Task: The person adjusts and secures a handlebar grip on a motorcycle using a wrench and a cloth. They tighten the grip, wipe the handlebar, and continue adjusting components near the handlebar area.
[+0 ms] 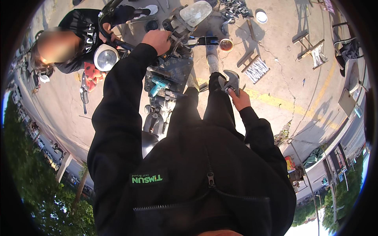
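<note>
An adjustable wrench (232, 80) is in my right hand (241, 99), its jaws pointing away from me beside my knee. My left hand (156, 42) is curled in a fist around a metal part at the front of a partly dismantled scooter; its fingertips are hidden. Just beyond that hand sits the scooter's pale, scuffed front mudguard (196, 12). A teal cordless drill (159, 85) lies on the dark footboard (180, 66). To the left, the round headlight (106, 57) hangs near the black handlebar (103, 25).
A co-worker (82, 35) in black crouches at left, a hand on the handlebar. A bowl of brown liquid (226, 45) stands near my foot. Two low woven stools (256, 70) and a white bowl (261, 17) are on the right. A screwdriver-like tool (84, 98) lies left.
</note>
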`<state>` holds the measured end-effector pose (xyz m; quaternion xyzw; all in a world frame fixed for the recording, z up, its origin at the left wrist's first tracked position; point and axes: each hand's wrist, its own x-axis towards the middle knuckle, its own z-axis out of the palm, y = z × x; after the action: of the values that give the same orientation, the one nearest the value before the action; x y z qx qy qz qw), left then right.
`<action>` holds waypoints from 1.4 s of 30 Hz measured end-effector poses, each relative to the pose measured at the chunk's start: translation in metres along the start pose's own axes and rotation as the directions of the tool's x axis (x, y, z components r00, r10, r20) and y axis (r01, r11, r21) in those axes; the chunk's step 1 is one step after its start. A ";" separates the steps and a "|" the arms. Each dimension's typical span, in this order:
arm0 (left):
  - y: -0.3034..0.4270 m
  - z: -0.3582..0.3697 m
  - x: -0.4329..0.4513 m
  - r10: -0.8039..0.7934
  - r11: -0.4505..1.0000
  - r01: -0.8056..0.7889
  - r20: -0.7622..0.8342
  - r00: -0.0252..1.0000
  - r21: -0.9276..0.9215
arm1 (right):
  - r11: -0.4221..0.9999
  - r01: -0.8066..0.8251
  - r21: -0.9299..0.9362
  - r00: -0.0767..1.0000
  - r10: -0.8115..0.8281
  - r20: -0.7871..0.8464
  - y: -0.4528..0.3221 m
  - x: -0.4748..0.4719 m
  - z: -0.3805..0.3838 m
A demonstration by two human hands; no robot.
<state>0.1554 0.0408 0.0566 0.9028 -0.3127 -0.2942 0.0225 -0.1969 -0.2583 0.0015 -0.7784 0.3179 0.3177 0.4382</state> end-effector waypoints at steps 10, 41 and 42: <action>-0.108 0.069 -0.014 -0.317 0.540 0.205 0.028 0.948 -0.816 | 0.987 0.117 -0.107 0.993 -0.113 0.040 -0.036 0.000 -0.005; 0.011 0.006 0.018 0.310 0.944 -0.308 0.000 0.951 0.119 | 0.942 0.327 -0.079 0.937 -0.312 0.156 -0.160 -0.007 0.040; 0.015 0.007 0.017 0.305 0.945 -0.298 -0.030 0.952 0.135 | 0.944 0.318 -0.084 0.940 -0.302 0.160 -0.167 -0.008 0.042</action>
<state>0.1539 0.0196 0.0454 0.8511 -0.4648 -0.2436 0.0167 -0.0817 -0.1507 0.0700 -0.8163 0.1408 0.3173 0.4618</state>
